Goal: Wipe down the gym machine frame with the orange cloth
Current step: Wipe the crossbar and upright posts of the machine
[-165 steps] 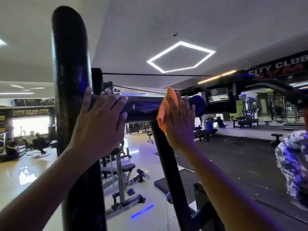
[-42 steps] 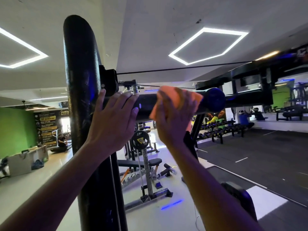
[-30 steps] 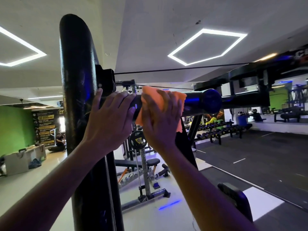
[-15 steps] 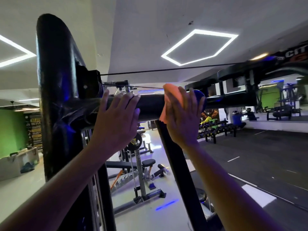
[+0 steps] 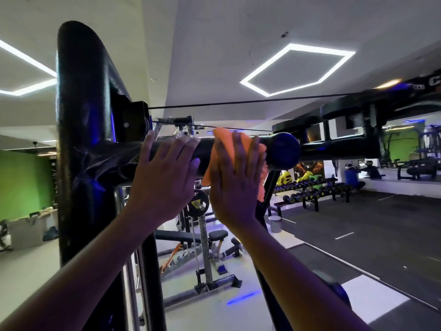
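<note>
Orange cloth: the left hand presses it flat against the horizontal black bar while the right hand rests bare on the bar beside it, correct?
Not quite: the hands are swapped. In the head view the right hand presses the orange cloth against the horizontal black bar; the left hand rests bare on it.

From where I'm watching, the ceiling (image 5: 214, 44) above the hands is plain white with a glowing hexagon light (image 5: 297, 69) up and to the right of them, plus another strip light (image 5: 26, 75) off to the far left. Way left of the hands there's a bright green wall (image 5: 23, 182). Below and between the forearms sits a black weight bench (image 5: 191, 237) on a glossy pale floor (image 5: 28, 271) with a blue glow reflected in it. Right of the hands, a dumbbell rack (image 5: 315, 189) stands on dark rubber flooring (image 5: 381, 235), and further right a mirror wall (image 5: 405, 149) shows more green.
</note>
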Demonstrator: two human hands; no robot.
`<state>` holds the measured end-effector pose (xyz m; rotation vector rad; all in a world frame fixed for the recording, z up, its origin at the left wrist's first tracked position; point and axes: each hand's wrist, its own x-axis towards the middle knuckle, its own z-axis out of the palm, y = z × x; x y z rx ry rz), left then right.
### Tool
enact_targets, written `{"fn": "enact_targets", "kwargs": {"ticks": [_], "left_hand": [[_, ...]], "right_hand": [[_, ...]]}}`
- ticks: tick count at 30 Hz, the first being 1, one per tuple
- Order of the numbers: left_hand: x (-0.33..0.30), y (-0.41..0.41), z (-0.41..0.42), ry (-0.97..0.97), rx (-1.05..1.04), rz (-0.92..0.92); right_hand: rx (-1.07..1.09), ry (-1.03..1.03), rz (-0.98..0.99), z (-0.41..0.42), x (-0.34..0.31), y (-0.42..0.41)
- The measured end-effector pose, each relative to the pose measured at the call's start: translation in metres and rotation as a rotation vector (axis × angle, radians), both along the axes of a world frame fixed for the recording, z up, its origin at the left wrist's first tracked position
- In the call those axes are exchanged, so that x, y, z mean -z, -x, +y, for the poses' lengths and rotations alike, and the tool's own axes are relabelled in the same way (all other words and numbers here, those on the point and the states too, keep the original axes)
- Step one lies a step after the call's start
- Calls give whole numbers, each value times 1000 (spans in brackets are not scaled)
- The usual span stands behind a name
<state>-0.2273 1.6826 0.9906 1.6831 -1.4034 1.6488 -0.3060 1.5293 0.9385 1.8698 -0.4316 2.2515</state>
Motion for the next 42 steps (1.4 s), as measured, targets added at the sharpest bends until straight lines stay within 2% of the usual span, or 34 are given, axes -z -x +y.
{"fn": "enact_targets", "kwargs": {"ticks": [3, 5, 8, 13, 16, 18, 21, 24, 28, 29, 31, 34, 36, 38, 42], "left_hand": [[-1, -11, 19, 7, -39, -6], [-2, -20, 32, 40, -54, -8], [-3, -27, 40, 44, -54, -1], [-5, -30, 45, 14, -47, -5], [-7, -40, 56, 11, -60, -13], [-7, -44, 61, 10, -56, -8], [-6, -44, 64, -4, -46, -16], [-8, -49, 75, -26, -42, -21], [-10, -65, 91, -20, -39, 10], [-9, -66, 92, -19, -32, 15], [-9, -66, 93, -24, -20, 13], [-9, -69, 98, -36, 3, 10], [-8, -73, 103, -35, 15, 7], [-7, -76, 107, -32, 31, 13], [-7, -76, 108, -22, 70, 7]], "right_hand": [[51, 117, 89, -11, -3, 11], [95, 57, 32, -21, -16, 21], [37, -75, -68, 0, -30, 9], [33, 114, 125, 19, -16, -3], [86, -29, 35, 4, -36, 13], [57, -130, -48, 22, -40, 4], [27, 9, 84, 60, -20, -25], [73, 89, 185, 49, -22, -11], [64, -132, -30, 53, -36, -8], [61, -112, -43, 68, -33, -21], [26, -19, 53, 90, -21, -42], [79, 73, 150, 71, -26, -23], [103, -36, 52, 52, -32, -9], [77, -144, -50, 67, -32, -20], [54, -14, 105, 97, -21, -46]]}}
